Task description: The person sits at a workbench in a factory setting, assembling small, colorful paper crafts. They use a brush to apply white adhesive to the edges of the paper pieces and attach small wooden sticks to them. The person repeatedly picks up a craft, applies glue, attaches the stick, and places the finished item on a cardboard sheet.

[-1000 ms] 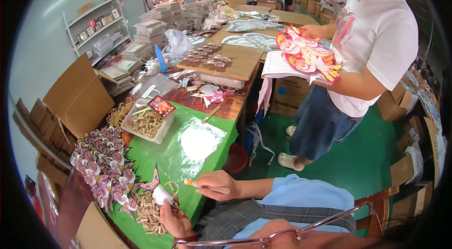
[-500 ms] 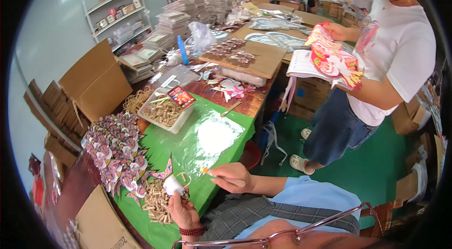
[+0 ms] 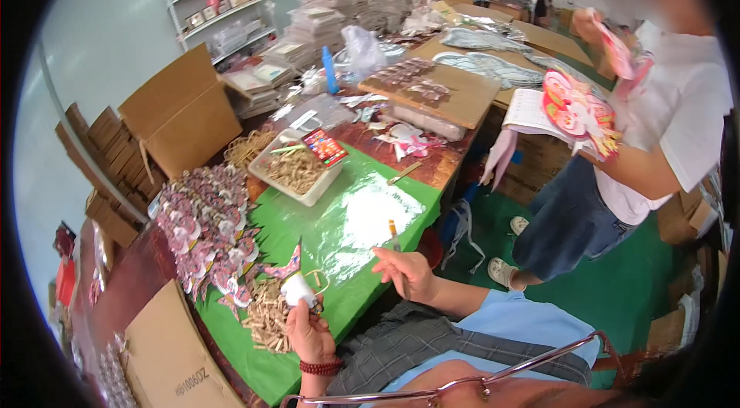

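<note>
My left hand (image 3: 311,337), with a red bead bracelet at its wrist, pinches a fish-shaped cutout (image 3: 296,290). The cutout has a white middle and a patterned pink-and-blue tail, and a loop of cord with a small wooden piece hangs beside it. In my right hand (image 3: 414,277) is a slim stick with an orange tip (image 3: 391,227), held upright over the green table edge, apart from the cutout. Small wooden pegs (image 3: 268,321) lie heaped just left of my left hand. Behind them spreads a pile of similar patterned cutouts (image 3: 202,234).
A white tub (image 3: 310,197) of wooden pieces carries a phone (image 3: 325,147) on its rim. Cardboard boxes (image 3: 179,111) stand at the left. At the right, a person in a white shirt (image 3: 647,138) holds red and pink paper decorations (image 3: 574,109) and a notebook (image 3: 526,111).
The view has shifted, moving the scene rightward. My right hand has drawn away from the cutout, its stick now pointing up. The other person has lifted one decoration apart from the rest.
</note>
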Demonstrator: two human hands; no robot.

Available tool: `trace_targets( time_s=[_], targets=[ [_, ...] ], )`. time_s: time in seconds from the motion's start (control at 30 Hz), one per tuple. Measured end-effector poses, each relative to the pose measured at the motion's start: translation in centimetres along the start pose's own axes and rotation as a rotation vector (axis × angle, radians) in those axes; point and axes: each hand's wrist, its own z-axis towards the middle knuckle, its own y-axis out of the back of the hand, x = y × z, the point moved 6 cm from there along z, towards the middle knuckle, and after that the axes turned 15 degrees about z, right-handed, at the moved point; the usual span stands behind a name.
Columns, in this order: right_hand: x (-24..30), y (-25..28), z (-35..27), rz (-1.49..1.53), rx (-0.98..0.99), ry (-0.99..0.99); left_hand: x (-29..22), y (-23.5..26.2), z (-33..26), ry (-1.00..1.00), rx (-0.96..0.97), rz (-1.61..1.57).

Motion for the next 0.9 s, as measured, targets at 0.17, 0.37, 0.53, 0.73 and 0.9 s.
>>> trace_targets(
  time_s=[0.17,0.37,0.53,0.73,0.9],
  targets=[
    [-0.9,0.1,-0.3,-0.019,-0.014,-0.006,0.3,-0.2,0.5,0.025,0.027,-0.045],
    [-1.2,0.1,0.6,-0.139,0.001,0.047,1.0,1.0,1.3,-0.037,0.024,0.018],
    [0.6,-0.3,1.0,-0.322,0.106,0.069,1.5,0.6,1.9,0.016,0.024,-0.013],
    [0.5,1.1,-0.1,-0.212,-0.01,0.022,2.6,-0.2,2.8,0.047,0.158,0.009],
    [0.7,0.9,0.0,-0.206,-0.006,0.016,1.9,-0.2,2.2,0.044,0.081,0.018]
  ],
)
